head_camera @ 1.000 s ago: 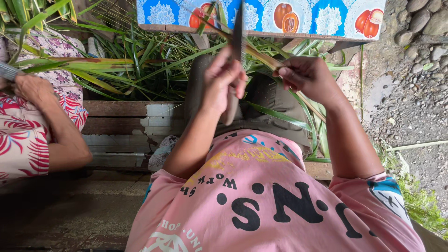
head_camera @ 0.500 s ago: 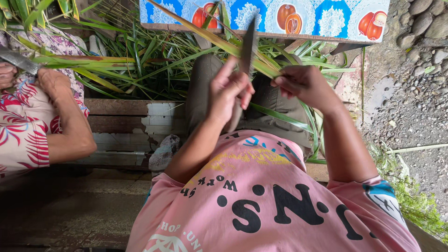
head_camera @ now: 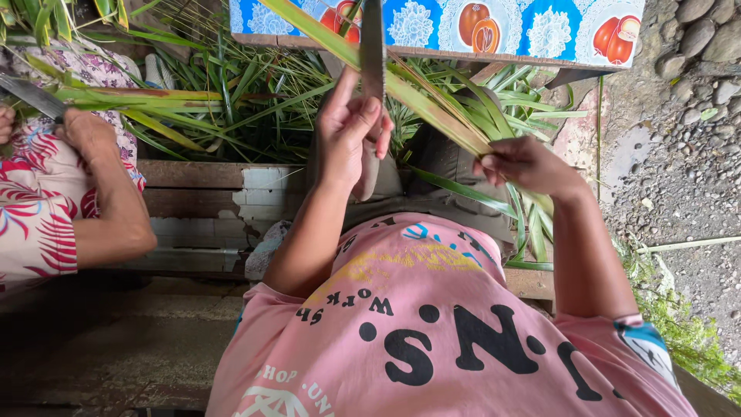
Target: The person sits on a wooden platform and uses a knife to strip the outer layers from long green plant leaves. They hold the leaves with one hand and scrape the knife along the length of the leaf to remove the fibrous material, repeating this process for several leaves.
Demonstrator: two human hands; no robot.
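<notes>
Gripping a long grey-bladed knife [head_camera: 372, 54] by its handle, the left hand [head_camera: 351, 127] has lifted the blade upright since a second ago. Right hand [head_camera: 525, 164] pinches the long green strap-like leaf [head_camera: 401, 89], crossing just behind the blade. Stripping appears underway.

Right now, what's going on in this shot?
A person in a pink shirt works on long green leaves. The left hand grips a knife, blade pointing up across a leaf that the right hand pinches at its lower end. More leaves are heaped on the wooden bench. On the left, another person's hand holds a separate bundle of leaves, with a second blade beside it.
</notes>
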